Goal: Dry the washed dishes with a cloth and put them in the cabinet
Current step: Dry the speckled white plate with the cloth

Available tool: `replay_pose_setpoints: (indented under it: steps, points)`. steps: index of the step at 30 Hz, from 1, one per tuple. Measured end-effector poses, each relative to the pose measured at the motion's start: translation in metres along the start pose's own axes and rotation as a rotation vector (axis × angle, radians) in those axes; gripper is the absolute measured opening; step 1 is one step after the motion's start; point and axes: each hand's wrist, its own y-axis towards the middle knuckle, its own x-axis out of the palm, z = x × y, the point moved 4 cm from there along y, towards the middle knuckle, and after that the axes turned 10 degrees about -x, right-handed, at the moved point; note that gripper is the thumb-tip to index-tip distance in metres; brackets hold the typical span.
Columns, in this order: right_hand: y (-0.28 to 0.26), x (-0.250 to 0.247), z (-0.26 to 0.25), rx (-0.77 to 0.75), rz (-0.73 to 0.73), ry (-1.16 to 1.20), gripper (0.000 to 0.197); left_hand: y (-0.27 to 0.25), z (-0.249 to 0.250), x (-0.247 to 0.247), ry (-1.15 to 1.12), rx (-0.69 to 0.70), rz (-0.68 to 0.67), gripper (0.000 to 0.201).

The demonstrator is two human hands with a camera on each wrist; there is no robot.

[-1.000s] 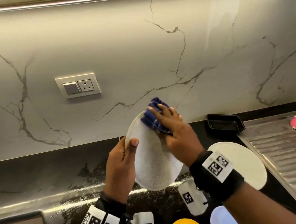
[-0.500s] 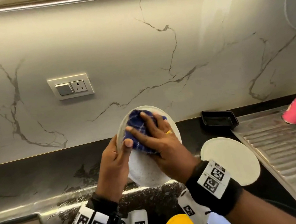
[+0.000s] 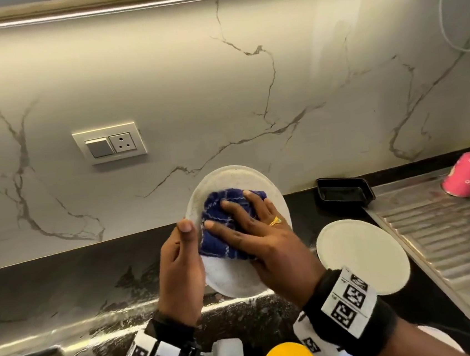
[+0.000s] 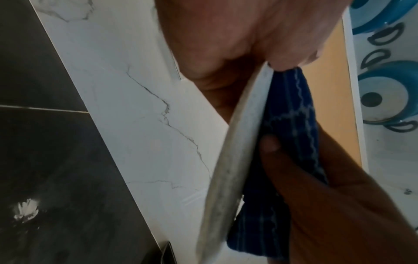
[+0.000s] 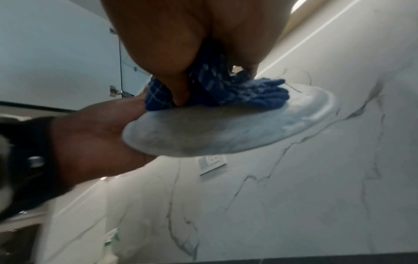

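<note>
Plate (image 3: 245,275), white, is held tilted above the dark counter (image 3: 65,282), mid-drying. The left hand (image 3: 179,270) grips its nine o'clock rim, thumb curled over the edge. The right hand (image 3: 260,239), fingers spread nearly straight, presses a blue cloth (image 3: 219,231) on its face. A second plate (image 3: 363,254) lies at three o'clock, seemingly waiting. No cabinet shows; putting away remains.

A speckled white plate (image 3: 240,280) tilts upright above the surface. A bunched blue checked cloth (image 3: 219,231) presses against its face.
</note>
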Motion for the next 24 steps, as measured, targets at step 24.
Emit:
replay_pose_setpoints:
  steps: [24]
  points:
    - [0.007, 0.006, 0.019, 0.211, -0.076, 0.175, 0.064, 0.002, 0.000, 0.015, -0.098, -0.188, -0.020, 0.051]
